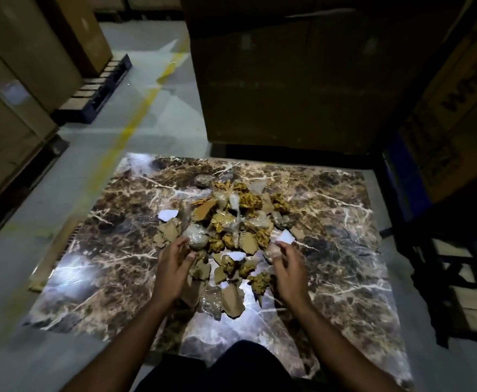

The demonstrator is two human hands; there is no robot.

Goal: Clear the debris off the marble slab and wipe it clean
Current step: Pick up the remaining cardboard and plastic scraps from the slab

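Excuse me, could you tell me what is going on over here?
A person is clearing a marble slab that lies on the floor. A debris pile of crumpled paper, cardboard scraps and plastic wrap sits in the slab's middle. The left hand and right hand flank its near end, fingers relaxed, apparently gathering it. No wiping cloth is visible.

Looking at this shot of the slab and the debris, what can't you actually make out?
Head view only:
- Slab near edge: hidden by the person's dark clothing.
- Slab under the debris pile: covered, so its state is unknown.
- Left hand palm: faces away; contact with scraps unclear.
- Right hand fingertips: blurred; grip unclear.
- Right box lettering: cut off, dim.
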